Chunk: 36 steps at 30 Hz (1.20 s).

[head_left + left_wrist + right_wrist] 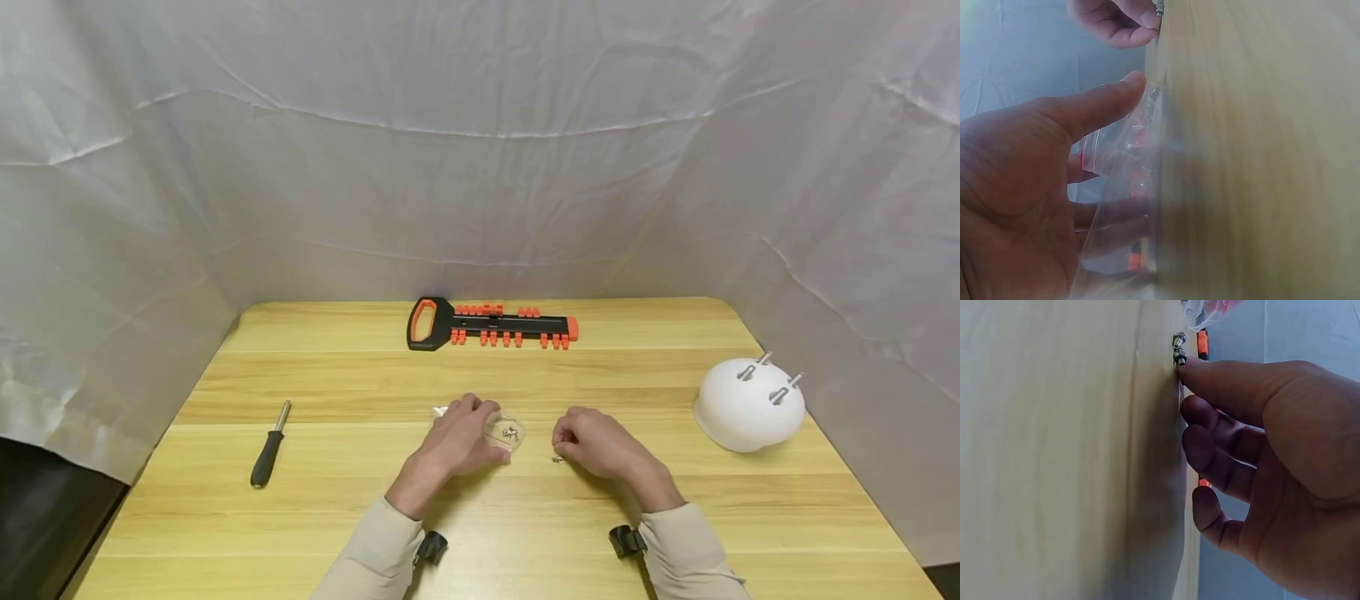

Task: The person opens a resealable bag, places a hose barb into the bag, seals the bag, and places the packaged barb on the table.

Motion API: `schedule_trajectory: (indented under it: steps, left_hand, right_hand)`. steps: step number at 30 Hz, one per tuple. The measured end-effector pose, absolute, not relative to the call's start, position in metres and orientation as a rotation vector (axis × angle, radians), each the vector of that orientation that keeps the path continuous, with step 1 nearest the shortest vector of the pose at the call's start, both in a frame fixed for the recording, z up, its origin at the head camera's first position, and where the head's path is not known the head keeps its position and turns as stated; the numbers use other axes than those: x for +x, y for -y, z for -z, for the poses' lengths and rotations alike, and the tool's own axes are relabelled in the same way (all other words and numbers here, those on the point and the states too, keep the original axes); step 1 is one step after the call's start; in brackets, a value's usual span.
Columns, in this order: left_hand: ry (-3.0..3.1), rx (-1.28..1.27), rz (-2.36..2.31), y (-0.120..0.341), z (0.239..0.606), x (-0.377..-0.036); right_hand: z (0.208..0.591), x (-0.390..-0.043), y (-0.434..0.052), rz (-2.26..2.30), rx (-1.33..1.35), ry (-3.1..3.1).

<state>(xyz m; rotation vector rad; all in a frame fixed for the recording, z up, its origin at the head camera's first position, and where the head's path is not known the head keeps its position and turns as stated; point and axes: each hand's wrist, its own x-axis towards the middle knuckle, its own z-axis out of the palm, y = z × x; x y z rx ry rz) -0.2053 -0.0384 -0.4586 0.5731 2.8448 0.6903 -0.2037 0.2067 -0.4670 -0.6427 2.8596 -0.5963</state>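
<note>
My left hand [459, 437] spreads over a clear plastic zip bag [517, 423], its thumb by the bag's near edge. Small metal screws [510, 433] show through the plastic. In the left wrist view the bag [1113, 215] stretches in front of the fingers, which are partly seen through it. To the right, my right hand [600, 443] rests low at the tabletop with its fingers bent. Its thumb tip is at some small metal fasteners [1179, 349] on the wood, also visible beside the thumb in the head view. Whether thumb and index finger pinch one is hidden.
A black-handled screwdriver [268, 454] lies at the left of the wooden table [337, 383]. A black and orange tool holder [510, 323] lies at the back. At the right sits a white dome [746, 410] with two metal clips. Grey sheeting [480, 183] surrounds the table.
</note>
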Motion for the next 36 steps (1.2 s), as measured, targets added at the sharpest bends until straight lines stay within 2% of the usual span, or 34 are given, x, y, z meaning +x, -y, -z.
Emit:
schedule_trajectory:
  steps: [11, 36]
  left_hand:
    - [-2.828, 0.562, -0.717, 0.039, 0.460, -0.204]
    - [-2.857, 0.594, -0.662, 0.038, 0.460, -0.206]
  right_hand:
    - [0.468, -0.204, -0.201, 0.636, -0.664, -2.845]
    - [0.464, -0.210, -0.152, 0.711, -0.775, -2.833]
